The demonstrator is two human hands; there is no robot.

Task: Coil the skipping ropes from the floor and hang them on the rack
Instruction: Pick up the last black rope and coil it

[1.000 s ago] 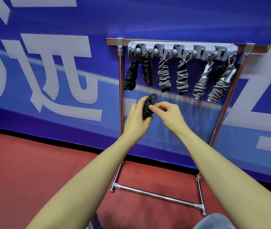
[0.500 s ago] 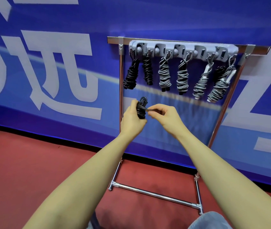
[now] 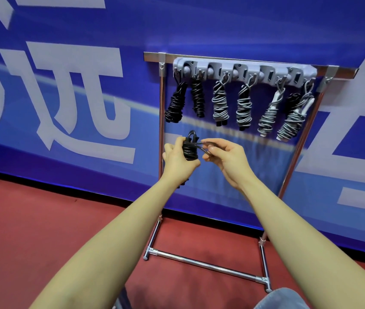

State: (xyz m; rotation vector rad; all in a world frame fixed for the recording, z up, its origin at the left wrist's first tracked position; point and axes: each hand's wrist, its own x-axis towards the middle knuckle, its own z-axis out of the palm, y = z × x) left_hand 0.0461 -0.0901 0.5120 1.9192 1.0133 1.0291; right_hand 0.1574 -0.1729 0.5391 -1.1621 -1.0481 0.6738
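A coiled black skipping rope [image 3: 190, 148] is gripped upright in my left hand [image 3: 178, 158], below the rack's left end. My right hand [image 3: 227, 157] pinches a loose strand of that rope, drawn sideways out of the coil to the right. A small loop sticks up above the coil. The chrome rack [image 3: 239, 61] stands against the blue wall. Its grey hook strip [image 3: 243, 71] carries several coiled ropes: two black ones [image 3: 174, 105] on the left, grey ones [image 3: 220, 103] in the middle and grey-and-white ones [image 3: 292, 121] on the right.
The rack's chrome foot bar [image 3: 206, 265] lies on the red floor [image 3: 43, 230] just ahead of me. A blue banner wall [image 3: 76, 85] with large pale characters stands behind the rack. A bit of blue-grey cloth [image 3: 286, 299] shows at the bottom edge.
The coil and both hands drifted left and slightly down. My right hand has pulled a strand of the rope out to the right of the coil.
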